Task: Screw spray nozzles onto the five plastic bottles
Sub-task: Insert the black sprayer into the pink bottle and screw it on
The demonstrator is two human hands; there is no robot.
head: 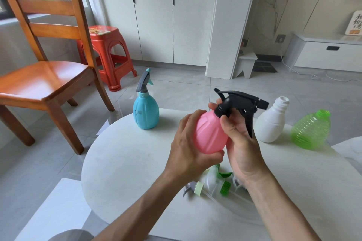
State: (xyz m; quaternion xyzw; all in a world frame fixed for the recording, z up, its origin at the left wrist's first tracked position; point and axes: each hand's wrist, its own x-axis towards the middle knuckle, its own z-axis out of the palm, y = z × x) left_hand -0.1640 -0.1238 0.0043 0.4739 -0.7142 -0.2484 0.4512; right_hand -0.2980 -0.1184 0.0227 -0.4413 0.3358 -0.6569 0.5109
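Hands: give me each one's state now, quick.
Left hand: closed around the pink bottle.
Right hand: fingers gripping the black spray nozzle at its collar.

Bright daylight, soft shadows, wide-angle warping

Wooden chair (45, 76) beside red plastic stool (109, 53)

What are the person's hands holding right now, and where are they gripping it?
The left hand wraps the round belly of the pink plastic bottle, lifted off the table. The right hand pinches the collar of the black trigger spray nozzle at its neck.
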